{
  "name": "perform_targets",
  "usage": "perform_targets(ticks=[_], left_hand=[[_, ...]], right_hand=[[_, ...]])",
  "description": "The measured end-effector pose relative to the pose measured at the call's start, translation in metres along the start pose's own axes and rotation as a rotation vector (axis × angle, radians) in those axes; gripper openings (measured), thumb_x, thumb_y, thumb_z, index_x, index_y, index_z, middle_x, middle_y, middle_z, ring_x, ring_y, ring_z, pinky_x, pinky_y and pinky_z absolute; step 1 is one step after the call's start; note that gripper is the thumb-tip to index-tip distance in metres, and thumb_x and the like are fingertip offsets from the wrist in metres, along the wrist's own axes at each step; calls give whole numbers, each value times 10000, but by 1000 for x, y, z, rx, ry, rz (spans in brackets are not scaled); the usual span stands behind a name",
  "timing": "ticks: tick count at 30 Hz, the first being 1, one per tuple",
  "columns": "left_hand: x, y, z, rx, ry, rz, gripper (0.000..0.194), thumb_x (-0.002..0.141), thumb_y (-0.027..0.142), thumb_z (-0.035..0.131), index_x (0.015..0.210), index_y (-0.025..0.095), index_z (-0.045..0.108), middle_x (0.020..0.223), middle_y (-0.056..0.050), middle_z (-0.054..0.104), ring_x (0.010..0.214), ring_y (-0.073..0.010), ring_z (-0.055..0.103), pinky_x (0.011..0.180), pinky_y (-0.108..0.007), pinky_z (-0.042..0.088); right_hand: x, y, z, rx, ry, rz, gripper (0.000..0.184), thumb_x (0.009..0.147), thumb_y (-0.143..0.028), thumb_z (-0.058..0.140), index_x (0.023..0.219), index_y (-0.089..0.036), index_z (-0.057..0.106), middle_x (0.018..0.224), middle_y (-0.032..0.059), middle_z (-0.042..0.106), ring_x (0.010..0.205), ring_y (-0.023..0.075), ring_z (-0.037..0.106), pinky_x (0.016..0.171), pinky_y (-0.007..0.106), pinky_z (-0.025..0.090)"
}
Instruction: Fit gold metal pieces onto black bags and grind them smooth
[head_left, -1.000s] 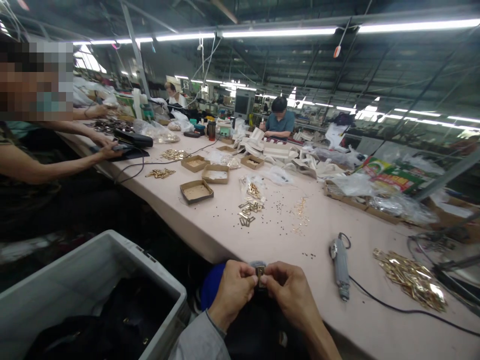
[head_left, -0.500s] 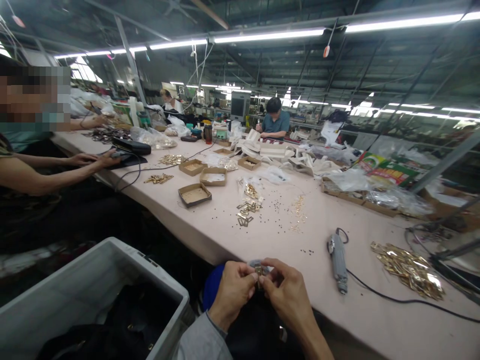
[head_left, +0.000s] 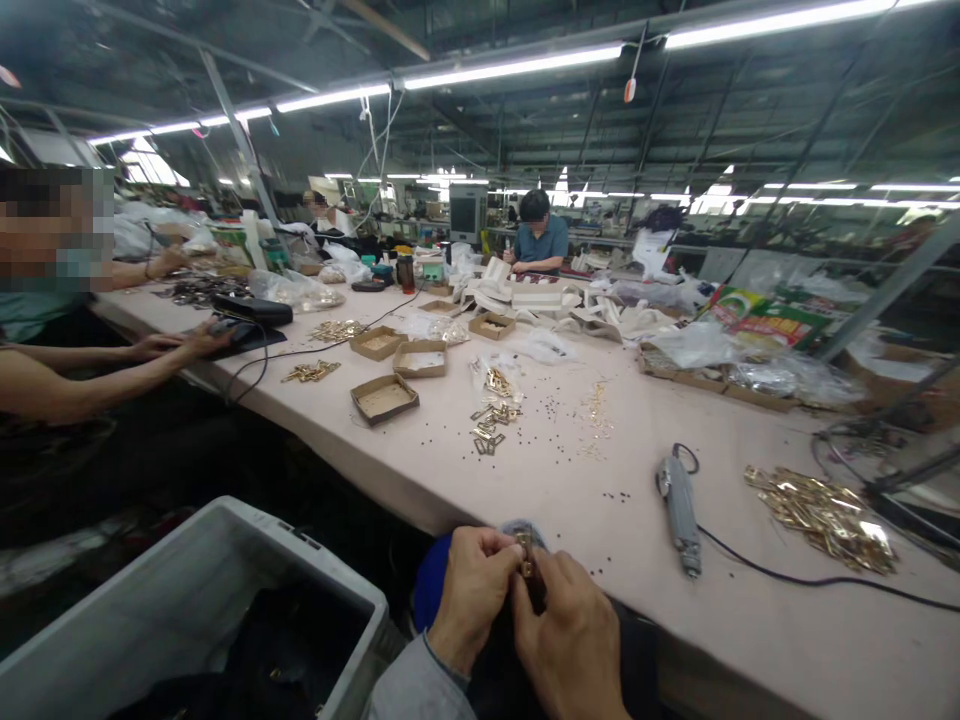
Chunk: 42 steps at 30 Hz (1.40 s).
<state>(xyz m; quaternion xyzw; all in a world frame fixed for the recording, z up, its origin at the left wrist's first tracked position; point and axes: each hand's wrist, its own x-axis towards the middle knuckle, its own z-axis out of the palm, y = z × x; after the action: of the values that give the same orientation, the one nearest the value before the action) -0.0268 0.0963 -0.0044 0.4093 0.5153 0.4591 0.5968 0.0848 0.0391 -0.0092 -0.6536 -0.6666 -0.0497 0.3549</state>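
Observation:
My left hand (head_left: 469,590) and my right hand (head_left: 568,630) are pressed together just below the near edge of the long pink table (head_left: 540,480). Both pinch a small gold metal fitting (head_left: 525,552) that sits on a dark item in my lap. The fingers of each hand are curled tight round the fitting. A grey electric screwdriver (head_left: 679,500) lies on the table to the right of my hands, its black cord trailing off to the right.
A grey plastic bin (head_left: 225,600) with dark goods stands at lower left. Gold hardware piles (head_left: 825,505), loose buckles (head_left: 491,425) and small cardboard trays (head_left: 384,398) lie on the table. A seated person (head_left: 45,360) works at left; another person (head_left: 538,240) sits far back.
My right hand has moved down and in, closing over the fitting against my left hand. The view has tilted slightly, so the table sits a little higher in frame.

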Motion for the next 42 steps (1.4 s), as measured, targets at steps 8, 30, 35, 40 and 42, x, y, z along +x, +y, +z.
perform_targets(ticks=[8,30,35,40,42], left_hand=[[4,16,-6,48,-128,-16,135,621,223,779,613,94,743,580,-58,679,533,-116,545,523,-211,391],[101,19,-16,-54,-1070,-288,385,666,292,901,940,44,796,517,-12,593,322,-30,318,311,-187,251],[103,15,-17,-81,-1055,-290,347,679,252,887,923,26,789,518,-24,604,313,-32,337,300,-181,264],[104,11,-18,-80,-1033,-274,349,673,249,890,916,20,790,517,-30,615,308,-39,360,288,-176,286],[104,11,-18,-75,-1033,-261,352,674,257,890,918,22,793,516,-30,616,307,-42,364,286,-174,289]], right_hand=[[-3,-14,13,-53,195,-6,282,1046,-289,462,895,-186,677,726,64,604,660,217,568,662,343,390],[2,-2,19,174,235,114,150,964,-164,537,877,-188,657,722,26,562,654,196,546,646,339,347],[3,0,20,196,227,107,151,963,-152,542,858,-188,644,723,31,552,671,199,541,651,339,342],[2,1,18,207,182,105,117,966,-162,546,930,-184,655,738,34,567,682,201,541,656,339,340],[2,1,15,188,163,117,128,970,-175,539,972,-185,666,749,41,580,693,207,543,674,346,346]])
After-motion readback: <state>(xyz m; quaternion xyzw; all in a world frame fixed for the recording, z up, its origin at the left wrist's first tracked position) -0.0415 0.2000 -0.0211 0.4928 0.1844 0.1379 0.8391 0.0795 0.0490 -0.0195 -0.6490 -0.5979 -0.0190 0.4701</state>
